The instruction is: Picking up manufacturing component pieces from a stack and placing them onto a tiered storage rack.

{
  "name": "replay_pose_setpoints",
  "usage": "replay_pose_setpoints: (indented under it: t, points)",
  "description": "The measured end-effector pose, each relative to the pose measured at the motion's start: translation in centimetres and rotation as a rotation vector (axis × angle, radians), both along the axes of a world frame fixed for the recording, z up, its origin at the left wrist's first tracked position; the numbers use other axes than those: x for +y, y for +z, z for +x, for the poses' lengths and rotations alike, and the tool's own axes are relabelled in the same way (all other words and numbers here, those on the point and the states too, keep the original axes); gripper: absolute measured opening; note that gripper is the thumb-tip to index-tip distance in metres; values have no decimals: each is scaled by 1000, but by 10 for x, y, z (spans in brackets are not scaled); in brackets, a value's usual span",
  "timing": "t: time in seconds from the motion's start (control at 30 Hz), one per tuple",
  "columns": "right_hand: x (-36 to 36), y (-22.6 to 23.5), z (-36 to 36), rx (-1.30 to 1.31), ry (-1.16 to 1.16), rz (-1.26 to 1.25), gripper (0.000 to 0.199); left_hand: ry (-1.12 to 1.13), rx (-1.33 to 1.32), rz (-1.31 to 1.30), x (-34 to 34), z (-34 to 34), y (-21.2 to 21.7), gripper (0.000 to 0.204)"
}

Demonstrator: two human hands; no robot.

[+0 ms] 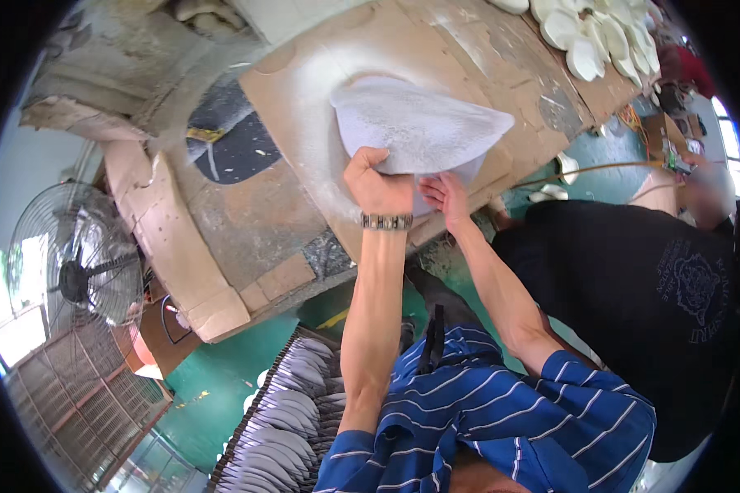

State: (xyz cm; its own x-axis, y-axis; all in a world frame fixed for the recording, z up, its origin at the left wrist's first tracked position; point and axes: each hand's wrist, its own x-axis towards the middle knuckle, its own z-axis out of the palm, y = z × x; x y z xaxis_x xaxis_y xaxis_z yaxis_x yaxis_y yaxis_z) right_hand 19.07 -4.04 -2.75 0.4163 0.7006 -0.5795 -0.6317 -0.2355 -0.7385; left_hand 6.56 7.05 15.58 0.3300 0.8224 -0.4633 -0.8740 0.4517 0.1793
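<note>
A pale grey-white sheet (419,123), speckled and roughly leaf-shaped, lies over brown cardboard on the bench, with its near edge lifted. My left hand (376,181), with a metal-link band at the wrist, grips that near edge, thumb on top and fingers hidden beneath. Just to its right, my right hand (444,197) has its fingers stretched out against a second pale layer (469,168) under the sheet. Whether the two layers are one folded piece I cannot tell.
A person in a black shirt (617,304) is close on my right. Pale curved pieces (592,37) pile at the bench's far right. A rack of stacked pale pieces (284,419) stands lower left, near a fan (74,279). Cardboard (177,246) lines the bench's left edge.
</note>
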Motion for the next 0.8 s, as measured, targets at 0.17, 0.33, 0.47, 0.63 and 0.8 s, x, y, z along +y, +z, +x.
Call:
replay_pose_setpoints:
  t: [0.17, 0.33, 0.47, 0.63, 0.8]
  points:
    - [32, 90, -23, 232, 18, 133, 72, 126, 64, 263, -34, -92, 115, 52]
    - [46, 255, -99, 577, 276, 413, 52, 313, 251, 366, -113, -219, 180, 58]
    - [24, 291, -174, 423, 666, 287, 30, 509, 356, 353, -244, -325, 217, 57]
    - [23, 357, -250, 738, 1264, 596, 43, 834, 417, 480, -370, -365, 322, 52]
    - [-58, 467, -391, 741, 1654, 715, 42, 1194, 626, 620, -566, -399, 384, 44]
